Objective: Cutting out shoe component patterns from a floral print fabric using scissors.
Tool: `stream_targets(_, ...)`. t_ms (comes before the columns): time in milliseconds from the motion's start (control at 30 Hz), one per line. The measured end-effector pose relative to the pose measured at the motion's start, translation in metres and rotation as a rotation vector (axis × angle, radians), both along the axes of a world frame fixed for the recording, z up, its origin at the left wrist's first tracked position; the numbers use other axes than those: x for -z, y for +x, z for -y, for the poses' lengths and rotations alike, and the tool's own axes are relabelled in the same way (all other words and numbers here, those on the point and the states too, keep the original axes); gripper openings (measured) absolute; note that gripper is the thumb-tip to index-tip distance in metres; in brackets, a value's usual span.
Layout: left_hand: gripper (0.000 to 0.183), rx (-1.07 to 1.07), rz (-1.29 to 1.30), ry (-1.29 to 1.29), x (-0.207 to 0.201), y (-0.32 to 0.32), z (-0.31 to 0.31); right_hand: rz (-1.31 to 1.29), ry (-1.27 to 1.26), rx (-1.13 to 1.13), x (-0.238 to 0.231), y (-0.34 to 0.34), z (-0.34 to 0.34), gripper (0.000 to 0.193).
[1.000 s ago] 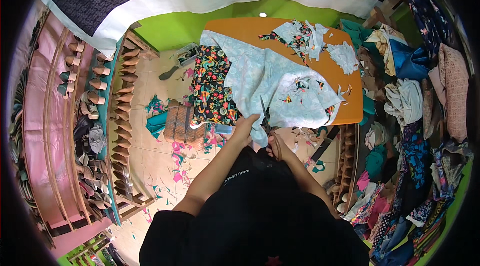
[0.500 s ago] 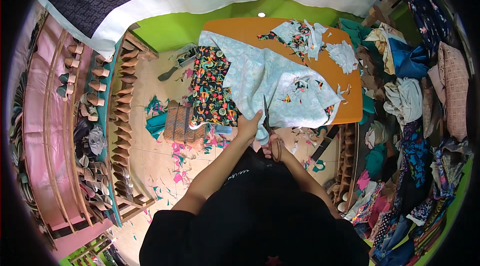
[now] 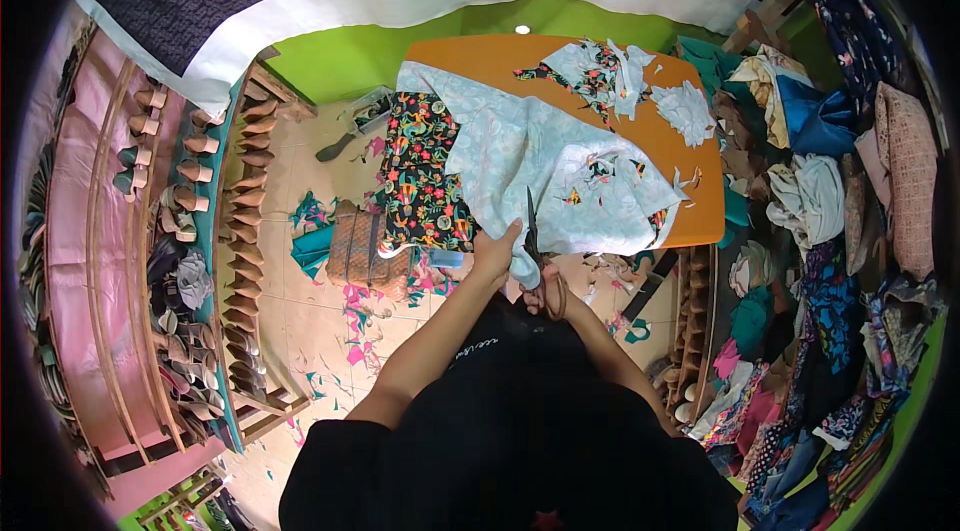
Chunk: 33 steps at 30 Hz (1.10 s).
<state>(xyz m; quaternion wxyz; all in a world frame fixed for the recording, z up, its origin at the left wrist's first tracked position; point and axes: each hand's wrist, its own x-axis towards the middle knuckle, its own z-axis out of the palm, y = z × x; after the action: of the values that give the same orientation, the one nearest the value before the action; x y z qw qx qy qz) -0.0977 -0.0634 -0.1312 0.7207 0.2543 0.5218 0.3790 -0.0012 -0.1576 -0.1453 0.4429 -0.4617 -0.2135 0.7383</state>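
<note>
A large piece of fabric [image 3: 510, 146] covers much of the orange table [image 3: 465, 53], its pale underside up and its black floral face showing on the left. My left hand [image 3: 497, 253] grips the fabric's near edge, where a bunched bit hangs by the fingers. Close to it on the right, my right hand [image 3: 546, 293] is closed round the brown loop handles of a pair of scissors [image 3: 531, 231]. The dark blades point away from me over the pale cloth, touching or just above it. Small floral scraps [image 3: 603, 176] lie on the fabric's right part.
More cut scraps [image 3: 685, 113] lie at the table's far right. Wooden shoe lasts [image 3: 245, 231] line a rack at left, beside shelves of shoes. Heaped cloths [image 3: 805, 201] fill the right side. A brown patterned bundle [image 3: 357, 246] and coloured offcuts [image 3: 355, 326] are on the tiled floor.
Hardly anything differs. The scissors and my right hand have shifted very slightly, and the fabric stays in place under my left hand.
</note>
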Motion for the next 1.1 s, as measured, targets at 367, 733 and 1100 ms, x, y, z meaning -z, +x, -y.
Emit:
stream_targets(367,0.04,-0.013,-0.012,0.031,-0.008,-0.002,0.0,-0.033,-0.07,-0.111,-0.012,0.003,0.002,0.078)
stream_targets(733,0.037,0.011,-0.123,0.063,0.007,-0.006,0.003,0.071,-0.058,-0.161,-0.018,0.004,-0.001,0.07)
stream_targets(1100,0.035,0.03,-0.151,0.113,0.009,-0.003,0.004,0.034,-0.108,-0.099,-0.004,0.0,0.001,0.064)
